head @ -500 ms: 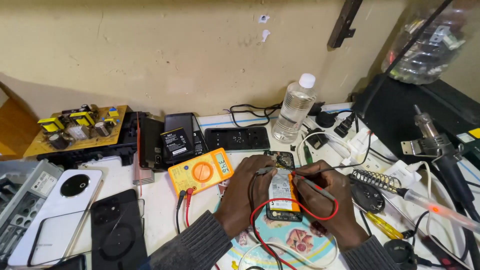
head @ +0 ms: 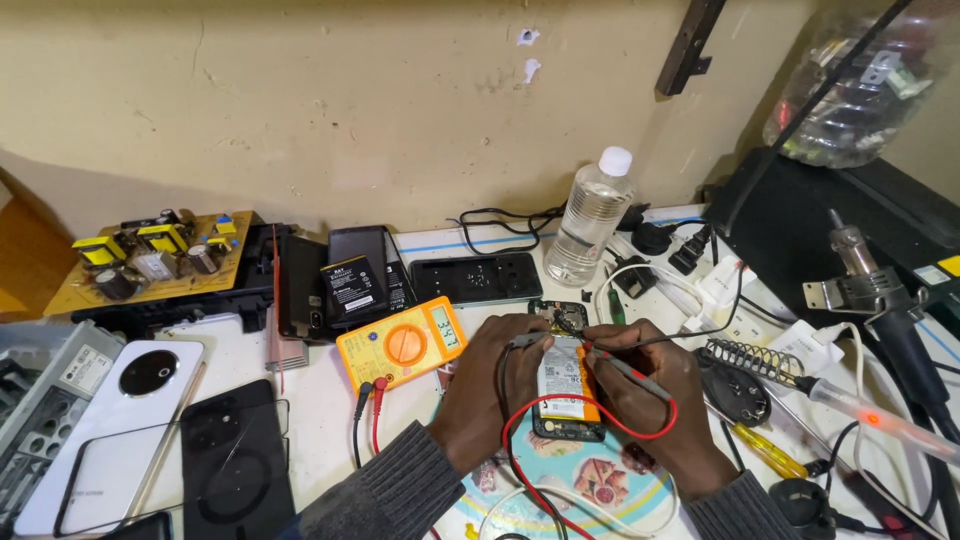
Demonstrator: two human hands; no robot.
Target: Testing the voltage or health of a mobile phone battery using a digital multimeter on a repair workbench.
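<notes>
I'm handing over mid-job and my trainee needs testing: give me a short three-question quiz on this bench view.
1. True or false: the yellow multimeter lies left of the left hand.
2. Multiple choice: what does the right hand hold? A) a screwdriver B) a red-wired probe C) the water bottle
3. Short answer: over what are both hands working?

Key
1. True.
2. B. Its tip reaches the top end of the opened phone.
3. The opened phone with its battery exposed, lying on a patterned round plate.
</notes>
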